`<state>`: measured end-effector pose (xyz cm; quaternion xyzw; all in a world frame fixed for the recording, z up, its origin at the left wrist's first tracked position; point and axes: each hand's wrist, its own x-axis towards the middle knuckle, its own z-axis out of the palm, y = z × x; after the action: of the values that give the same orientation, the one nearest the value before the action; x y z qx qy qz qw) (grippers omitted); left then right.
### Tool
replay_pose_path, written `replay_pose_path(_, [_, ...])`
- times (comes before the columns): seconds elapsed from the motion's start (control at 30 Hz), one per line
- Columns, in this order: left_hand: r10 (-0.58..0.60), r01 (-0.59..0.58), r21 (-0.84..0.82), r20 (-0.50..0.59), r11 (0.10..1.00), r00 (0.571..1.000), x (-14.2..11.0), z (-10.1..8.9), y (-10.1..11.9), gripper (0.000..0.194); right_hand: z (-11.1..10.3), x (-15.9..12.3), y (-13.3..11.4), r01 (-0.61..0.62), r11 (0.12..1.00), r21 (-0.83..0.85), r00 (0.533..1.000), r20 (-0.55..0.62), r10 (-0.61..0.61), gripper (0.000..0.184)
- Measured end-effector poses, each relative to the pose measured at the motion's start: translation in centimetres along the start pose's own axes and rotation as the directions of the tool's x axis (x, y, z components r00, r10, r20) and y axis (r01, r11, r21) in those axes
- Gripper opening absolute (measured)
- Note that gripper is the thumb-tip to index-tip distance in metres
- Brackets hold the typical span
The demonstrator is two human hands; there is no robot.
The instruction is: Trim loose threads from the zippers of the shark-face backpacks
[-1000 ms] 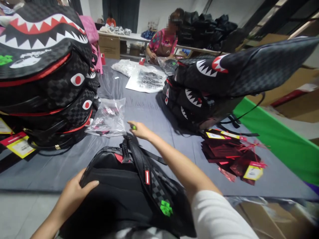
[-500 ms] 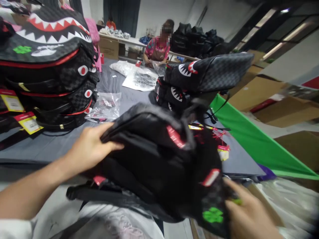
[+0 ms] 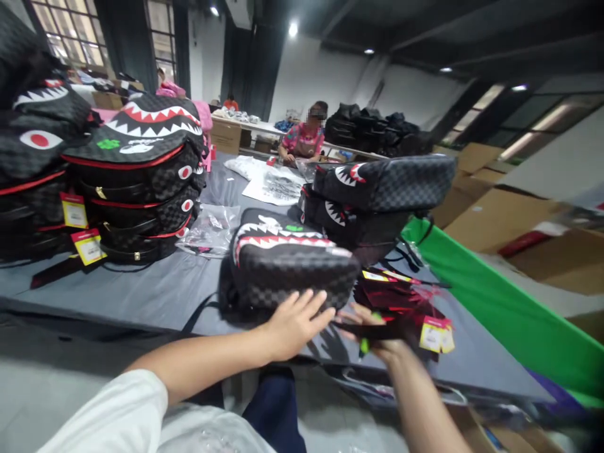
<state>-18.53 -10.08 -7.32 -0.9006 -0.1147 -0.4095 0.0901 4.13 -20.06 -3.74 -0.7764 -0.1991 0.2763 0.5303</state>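
Note:
A black checkered backpack (image 3: 297, 274) with a printed shark mouth lies on the grey table, its base towards me. My left hand (image 3: 299, 324) rests on the near end of it, fingers spread. At the bag's right corner is my right hand (image 3: 372, 333), blurred, with fingers curled around a small yellow-green thing (image 3: 363, 347) too smeared to name. A dark strap (image 3: 394, 330) crosses in front of that hand. Just right of it lie dark red straps (image 3: 391, 299) with yellow-and-red hang tags (image 3: 430, 335).
Stacked shark backpacks (image 3: 141, 170) stand on the left, and more backpacks (image 3: 387, 182) behind on the right. A clear plastic bag (image 3: 212, 229) lies between them. Along the right edge runs a green panel (image 3: 476, 314), with cardboard boxes (image 3: 504, 217) beyond. A person (image 3: 304, 138) works across the table.
The backpack has gone from being held up in both hands to lying on the table, turned around. My left hand has moved onto its near end. The view has tilted up.

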Motion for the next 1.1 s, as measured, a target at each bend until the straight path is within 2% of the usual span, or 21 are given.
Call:
replay_pose_path(0.03, [0.016,-0.015,-0.019,0.074,1.0,0.997,-1.0,1.6,0.1,0.042,-0.1,0.2,2.1,-0.135,0.989,0.052,0.991,0.029,0.134,0.025])
replay_pose_path(0.07, [-0.007,0.01,-0.022,0.135,1.0,0.991,-1.9,2.7,-0.2,0.049,-0.1,0.4,4.1,-0.282,0.952,0.119,0.959,0.053,0.278,0.034])
replay_pose_path(0.13, [-0.156,0.156,0.019,0.22,0.988,0.963,-3.5,4.1,-1.6,0.073,0.5,1.1,7.3,-0.335,0.928,0.16,0.942,0.052,0.331,0.064])
replay_pose_path(0.2, [-0.292,0.29,0.058,0.33,0.955,0.897,-4.2,5.2,-3.8,0.1,1.8,2.5,8.9,-0.269,0.949,0.162,0.963,0.055,0.264,0.085])
replay_pose_path(0.27, [-0.331,0.342,0.059,0.448,0.938,0.831,-3.7,6.8,-6.1,0.109,3.7,4.8,8.9,-0.192,0.972,0.135,0.98,0.069,0.184,0.091])
replay_pose_path(0.33, [-0.363,0.382,0.072,0.512,0.921,0.778,-2.3,9.0,-8.6,0.1,6.1,7.7,7.9,-0.129,0.986,0.101,0.988,0.099,0.119,0.093])
replay_pose_path(0.43, [-0.474,0.458,0.165,0.5,0.874,0.725,0.7,11.7,-13.5,0.079,10.7,11.1,5.8,-0.129,0.985,0.116,0.975,0.197,0.105,0.104])
replay_pose_path(0.5, [-0.551,0.5,0.24,0.454,0.832,0.7,2.8,11.7,-17.5,0.074,13.7,11.8,4.9,-0.148,0.984,0.099,0.955,0.273,0.116,0.11])
replay_pose_path(0.53, [-0.581,0.513,0.274,0.425,0.814,0.694,3.7,10.8,-19.6,0.074,15.0,11.8,4.7,-0.144,0.986,0.078,0.947,0.301,0.115,0.112])
replay_pose_path(0.6, [-0.614,0.519,0.33,0.355,0.788,0.706,5.0,7.6,-23.7,0.076,16.5,11.1,4.9,-0.13,0.99,0.053,0.929,0.356,0.103,0.111])
replay_pose_path(0.67, [-0.632,0.521,0.397,0.234,0.756,0.739,5.7,2.8,-27.7,0.078,16.5,10.3,5.4,-0.142,0.988,0.062,0.905,0.413,0.104,0.103])
replay_pose_path(0.7, [-0.653,0.547,0.461,0.1,0.699,0.75,5.9,0.1,-29.6,0.08,16.1,10.0,5.7,-0.161,0.984,0.076,0.892,0.437,0.112,0.098])
replay_pose_path(0.73, [-0.677,0.586,0.52,-0.019,0.622,0.735,6.0,-2.6,-31.4,0.088,15.5,9.6,5.9,-0.179,0.98,0.092,0.885,0.45,0.119,0.091])
replay_pose_path(0.77, [-0.707,0.623,0.561,-0.091,0.545,0.701,6.0,-5.1,-33.2,0.096,14.9,9.3,6.0,-0.188,0.976,0.11,0.887,0.446,0.121,0.084])
replay_pose_path(0.8, [-0.759,0.666,0.582,-0.123,0.466,0.639,5.9,-7.2,-34.9,0.098,14.3,9.0,6.0,-0.19,0.974,0.126,0.896,0.427,0.119,0.079])
replay_pose_path(0.83, [-0.835,0.711,0.589,-0.107,0.384,0.539,5.6,-8.9,-36.3,0.095,13.8,8.5,5.8,-0.185,0.972,0.142,0.909,0.401,0.115,0.075])
replay_pose_path(0.9, [-0.918,0.749,0.585,-0.019,0.31,0.395,5.1,-11.1,-38.4,0.071,13.0,7.5,5.2,-0.161,0.975,0.155,0.927,0.363,0.095,0.072])
replay_pose_path(0.93, [-0.932,0.756,0.578,0.019,0.307,0.363,4.9,-11.8,-38.9,0.056,12.7,6.9,4.8,-0.145,0.978,0.15,0.933,0.35,0.085,0.071])
replay_pose_path(0.97, [-0.931,0.758,0.569,0.038,0.319,0.363,4.8,-12.5,-39.0,0.043,12.3,6.3,4.4,-0.127,0.982,0.138,0.938,0.34,0.074,0.071])
replay_pose_path(1.0, [-0.924,0.759,0.56,0.028,0.331,0.383,4.9,-13.3,-38.9,0.034,11.9,5.8,4.0,-0.105,0.987,0.12,0.942,0.33,0.06,0.07])
replay_pose_path(1.1, [-0.883,0.778,0.537,-0.123,0.325,0.454,5.4,-17.6,-36.9,0.035,10.8,4.5,3.0,-0.053,0.997,0.056,0.956,0.291,0.034,0.064])
